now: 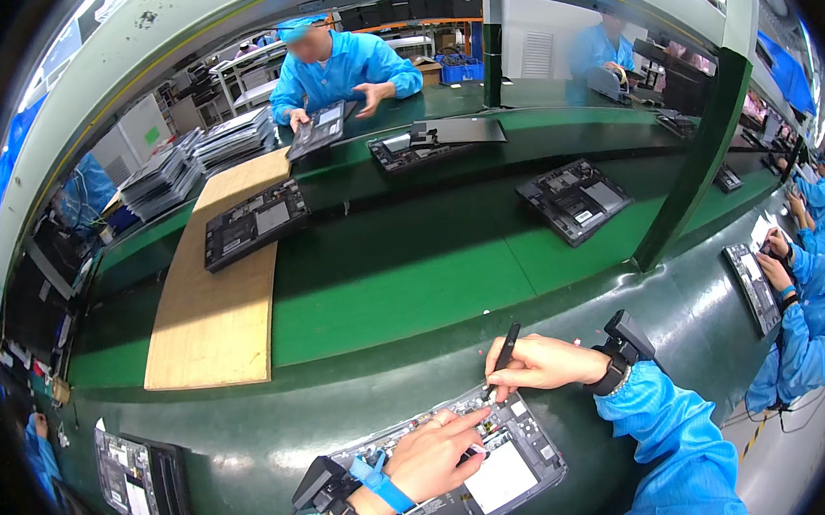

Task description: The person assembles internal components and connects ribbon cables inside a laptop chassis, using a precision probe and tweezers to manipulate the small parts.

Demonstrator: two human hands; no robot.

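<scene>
An opened laptop base (537,439) lies on the green bench before me, its circuit board and a large white label showing. My left hand (434,459) rests palm down over it, the index finger stretched out onto the board. Its thumb side is partly hidden, close to a small dark-and-white patch I cannot make out. Between the thumb and fingers of my right hand (546,361) is a slim black pen-shaped tool (506,346), tilted, with its lower end at the board's upper edge. Both wrists carry dark strapped devices; a blue band circles the left one.
A stack of laptop bases (138,487) stands at left. Beyond, a green conveyor carries a wooden board (214,326) and laptop bases (574,200). Across it, a person in blue (345,73) holds a laptop part. Co-workers (810,271) sit at right; a green post (700,164) rises there.
</scene>
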